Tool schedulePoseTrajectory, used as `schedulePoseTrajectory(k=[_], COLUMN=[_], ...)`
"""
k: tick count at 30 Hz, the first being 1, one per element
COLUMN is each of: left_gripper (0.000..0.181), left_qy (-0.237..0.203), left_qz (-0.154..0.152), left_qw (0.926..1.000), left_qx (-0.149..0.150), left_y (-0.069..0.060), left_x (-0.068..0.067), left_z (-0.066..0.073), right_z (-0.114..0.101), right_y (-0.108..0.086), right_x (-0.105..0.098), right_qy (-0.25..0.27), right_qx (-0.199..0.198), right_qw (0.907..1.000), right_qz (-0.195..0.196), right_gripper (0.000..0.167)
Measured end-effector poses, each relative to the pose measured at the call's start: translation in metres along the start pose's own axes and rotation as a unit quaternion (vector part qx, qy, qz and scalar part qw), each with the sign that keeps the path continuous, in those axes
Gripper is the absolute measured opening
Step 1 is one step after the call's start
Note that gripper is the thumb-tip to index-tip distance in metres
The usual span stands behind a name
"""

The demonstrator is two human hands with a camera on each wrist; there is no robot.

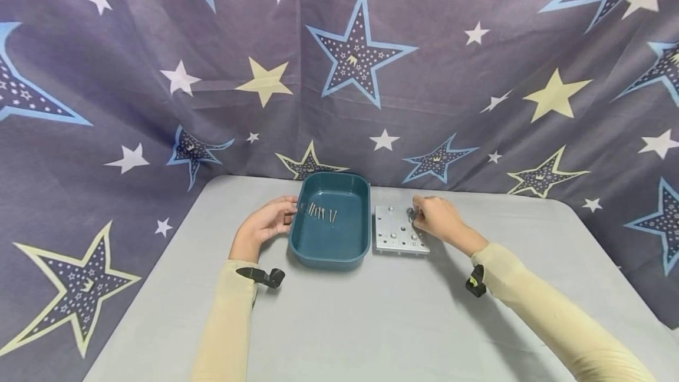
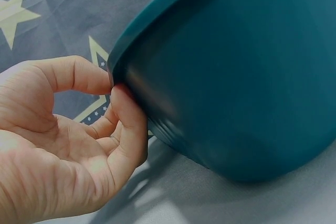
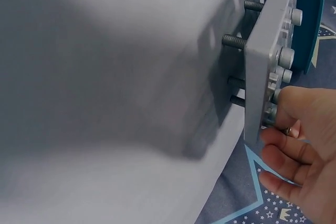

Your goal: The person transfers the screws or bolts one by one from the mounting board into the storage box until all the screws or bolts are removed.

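My left hand (image 1: pixel 269 220) is at the left side of a teal plastic tray (image 1: pixel 330 259), and in the left wrist view its thumb and a finger pinch the tray's rim (image 2: pixel 137 30). Several slim metal screws (image 1: pixel 320 212) lie inside the tray. Right of it sits a silver metal plate (image 1: pixel 387 243) with holes and several socket-head bolts (image 1: pixel 394 235) standing in it. My right hand (image 1: pixel 442 218) grips a bolt (image 3: pixel 270 115) near the plate's far right corner; the fingers partly cover it. Threaded bolt ends (image 3: pixel 234 41) stick out below the plate.
The plate and tray stand close together near the far side of a table with a light grey cover (image 1: pixel 403 323). Behind the table hangs a dark curtain with stars (image 1: pixel 451 111). A black wrist camera (image 1: pixel 476 280) sits on the right sleeve, another on the left.
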State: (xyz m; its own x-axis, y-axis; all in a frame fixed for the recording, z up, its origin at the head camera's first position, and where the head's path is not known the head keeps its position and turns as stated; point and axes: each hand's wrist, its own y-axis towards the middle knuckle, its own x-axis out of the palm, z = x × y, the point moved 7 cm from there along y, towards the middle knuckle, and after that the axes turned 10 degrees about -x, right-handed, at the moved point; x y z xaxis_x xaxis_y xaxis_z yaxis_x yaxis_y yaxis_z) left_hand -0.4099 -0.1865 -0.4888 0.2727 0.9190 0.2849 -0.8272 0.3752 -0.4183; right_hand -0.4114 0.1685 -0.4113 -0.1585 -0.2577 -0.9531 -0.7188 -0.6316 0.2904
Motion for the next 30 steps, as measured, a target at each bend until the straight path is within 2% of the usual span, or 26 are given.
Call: schedulePoseTrajectory(k=[13,19,26,30], left_gripper=[0.041,0.040,0.039,0.037], left_qy=[-0.002,-0.002,0.001,0.001], left_qz=[0.012,0.007,0.003,0.002], left_qw=[0.9999,1.0000,1.0000,1.0000], left_qx=[-0.005,0.000,0.003,0.002], left_y=[0.000,0.001,0.000,0.001], left_x=[-0.001,0.001,0.000,0.000], left_z=[0.000,0.000,0.001,0.000], right_z=[0.002,0.005,0.010,0.012], right_y=[0.001,0.001,0.002,0.003], right_x=[-0.001,-0.002,-0.003,-0.006], right_qy=[0.018,0.029,0.063,0.067], right_qx=[0.009,0.012,0.034,0.029], right_qw=[0.9998,0.9994,0.9968,0.9968], right_qz=[-0.008,-0.016,-0.033,-0.033], right_gripper=[0.019,0.015,0.012,0.009])
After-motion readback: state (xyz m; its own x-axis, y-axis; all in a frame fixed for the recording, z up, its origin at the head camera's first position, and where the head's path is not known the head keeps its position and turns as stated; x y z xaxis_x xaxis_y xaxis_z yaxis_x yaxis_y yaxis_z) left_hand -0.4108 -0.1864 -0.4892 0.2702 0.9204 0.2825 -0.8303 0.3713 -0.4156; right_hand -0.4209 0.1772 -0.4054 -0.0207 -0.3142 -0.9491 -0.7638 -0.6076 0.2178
